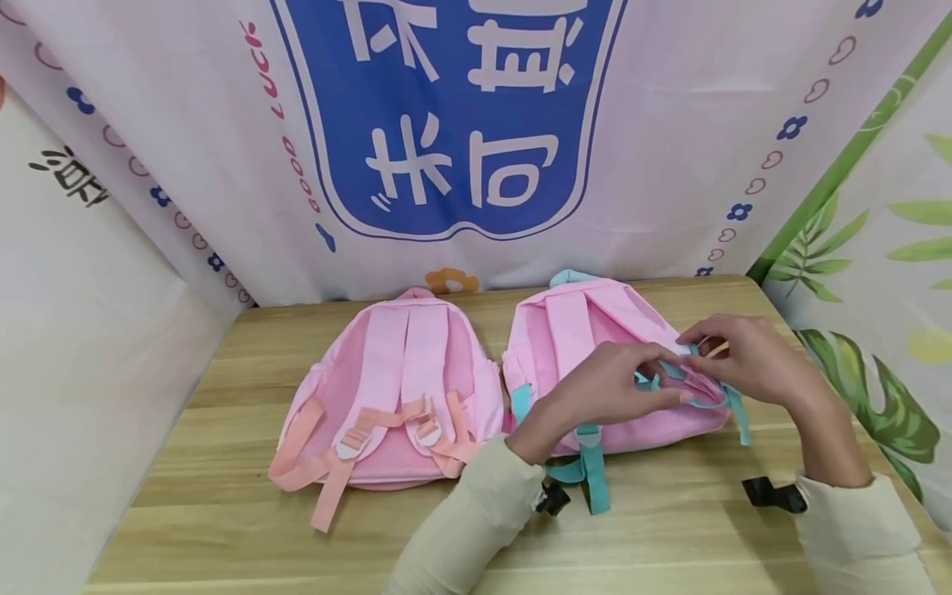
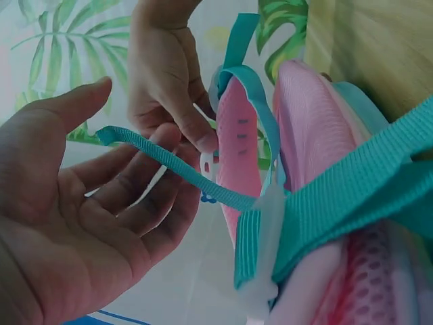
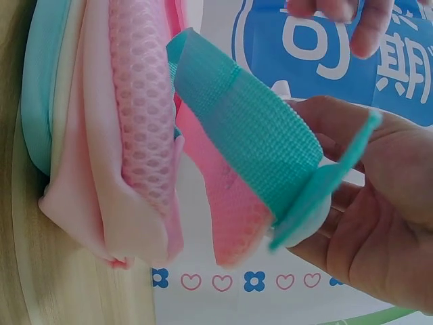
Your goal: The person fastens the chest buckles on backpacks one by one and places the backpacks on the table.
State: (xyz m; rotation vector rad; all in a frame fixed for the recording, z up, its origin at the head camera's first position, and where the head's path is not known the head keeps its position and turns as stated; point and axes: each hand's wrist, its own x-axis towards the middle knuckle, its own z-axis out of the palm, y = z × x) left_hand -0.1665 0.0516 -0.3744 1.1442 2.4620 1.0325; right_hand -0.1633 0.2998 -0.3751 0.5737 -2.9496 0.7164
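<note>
A pink backpack (image 1: pixel 647 434) with teal webbing lies back panel up at the right of the table. My right hand (image 1: pixel 751 355) grips the lower end of its right shoulder strap (image 2: pixel 238 135), fingers by a white buckle. Teal webbing (image 3: pixel 250 135) loops out from the strap end in the right wrist view. My left hand (image 1: pixel 606 380) is over the backpack, thumb apart from its loosely bent fingers. A loose teal webbing end (image 2: pixel 162 156) crosses in front of those fingers in the left wrist view; whether they touch it I cannot tell.
A second pink backpack (image 1: pixel 387 330) with orange webbing lies to the left, beside the first. Both are on a wooden table (image 1: pixel 223 463) against a printed curtain (image 1: pixel 654 165). Black bands (image 1: pixel 773 494) hang near the sleeve cuffs.
</note>
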